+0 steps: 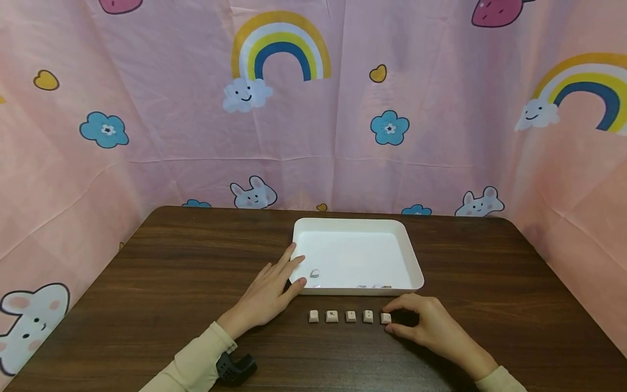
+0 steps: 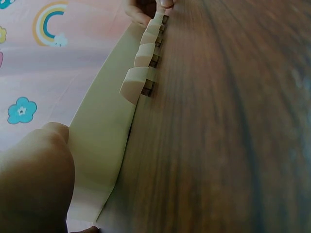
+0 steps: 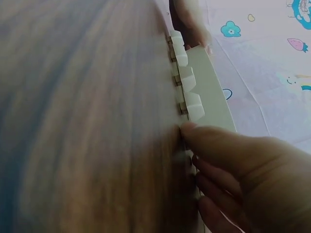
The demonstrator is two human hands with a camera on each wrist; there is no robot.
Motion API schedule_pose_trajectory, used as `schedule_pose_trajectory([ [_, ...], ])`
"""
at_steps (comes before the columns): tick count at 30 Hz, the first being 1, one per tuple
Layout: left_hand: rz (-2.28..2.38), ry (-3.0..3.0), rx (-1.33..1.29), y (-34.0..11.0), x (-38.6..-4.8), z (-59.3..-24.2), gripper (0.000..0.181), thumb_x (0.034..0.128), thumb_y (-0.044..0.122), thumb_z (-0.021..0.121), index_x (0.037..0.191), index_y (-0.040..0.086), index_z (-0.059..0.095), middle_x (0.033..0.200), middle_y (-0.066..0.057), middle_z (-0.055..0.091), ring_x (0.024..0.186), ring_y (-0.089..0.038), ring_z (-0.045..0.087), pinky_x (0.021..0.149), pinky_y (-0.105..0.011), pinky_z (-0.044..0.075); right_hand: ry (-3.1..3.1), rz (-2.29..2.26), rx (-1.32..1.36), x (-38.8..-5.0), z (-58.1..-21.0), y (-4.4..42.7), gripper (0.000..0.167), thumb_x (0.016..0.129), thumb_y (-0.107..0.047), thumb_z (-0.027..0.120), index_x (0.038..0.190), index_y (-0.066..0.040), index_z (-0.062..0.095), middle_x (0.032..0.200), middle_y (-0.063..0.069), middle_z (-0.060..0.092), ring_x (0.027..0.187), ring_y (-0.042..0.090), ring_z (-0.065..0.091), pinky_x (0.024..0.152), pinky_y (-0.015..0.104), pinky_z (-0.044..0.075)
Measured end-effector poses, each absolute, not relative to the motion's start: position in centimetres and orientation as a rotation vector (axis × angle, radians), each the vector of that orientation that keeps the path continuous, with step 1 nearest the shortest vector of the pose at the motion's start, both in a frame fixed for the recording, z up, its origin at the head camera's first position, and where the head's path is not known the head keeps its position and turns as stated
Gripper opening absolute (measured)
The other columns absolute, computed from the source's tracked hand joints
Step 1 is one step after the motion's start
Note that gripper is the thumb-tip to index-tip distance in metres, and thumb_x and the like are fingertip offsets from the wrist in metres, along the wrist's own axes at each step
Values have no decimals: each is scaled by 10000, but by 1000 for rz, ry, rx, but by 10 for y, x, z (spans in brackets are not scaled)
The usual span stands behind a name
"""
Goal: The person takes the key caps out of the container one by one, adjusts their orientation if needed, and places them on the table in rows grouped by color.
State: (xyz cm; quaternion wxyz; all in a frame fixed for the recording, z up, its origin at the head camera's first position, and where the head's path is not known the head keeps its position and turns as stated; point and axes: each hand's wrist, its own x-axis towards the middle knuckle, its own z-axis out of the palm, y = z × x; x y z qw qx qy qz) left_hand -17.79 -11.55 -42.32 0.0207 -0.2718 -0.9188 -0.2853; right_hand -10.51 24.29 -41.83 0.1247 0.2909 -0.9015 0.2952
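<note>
Several white keycaps [image 1: 350, 316] stand in a row on the table, just in front of a shallow white tray [image 1: 357, 292]. My right hand [image 1: 426, 324] pinches the keycap at the right end [image 1: 385, 318] between thumb and fingers. In the right wrist view that keycap is hidden behind my thumb [image 3: 214, 141]. With fingers spread, my left hand [image 1: 264, 294] touches the left side of the tray. The left wrist view shows the nearest keycap [image 2: 134, 83] beside the tray's front wall [image 2: 104, 126].
Inside the tray near its front left corner is a small greyish ring-shaped mark [image 1: 314, 273]. The dark wooden table [image 1: 196, 261] reaches back to a pink patterned curtain [image 1: 313, 130]. A black band [image 1: 235, 369] sits at my left wrist.
</note>
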Motion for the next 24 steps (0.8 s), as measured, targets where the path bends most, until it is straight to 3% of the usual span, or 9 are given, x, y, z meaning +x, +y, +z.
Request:
schedule_pose_trajectory([
  [12,-890,-2855,-842,-116,-179,-421,627,1075,508,439,1597,170,361,1727,-24,81,1501,-353,351,1203,-665,200,-2594,915,805,-109,-404,243,260,790,-178,894,1023,-193,780,963,-124,767,907,13,702,788,244,587],
  [19,-888,-2852,-845,-116,-179,-422,625,1075,509,440,1595,171,364,1727,-29,85,1499,-350,355,1203,-663,202,-2520,1005,865,-116,-392,244,261,800,-49,861,1039,-117,781,985,-42,776,908,67,729,764,238,604],
  [24,-888,-2845,-844,-116,-178,-423,627,1073,516,438,1597,179,362,1726,-30,90,1498,-348,357,1200,-666,207,-2520,1108,842,-124,-383,241,198,856,-46,816,1046,-82,774,974,-6,772,877,60,728,712,259,615],
])
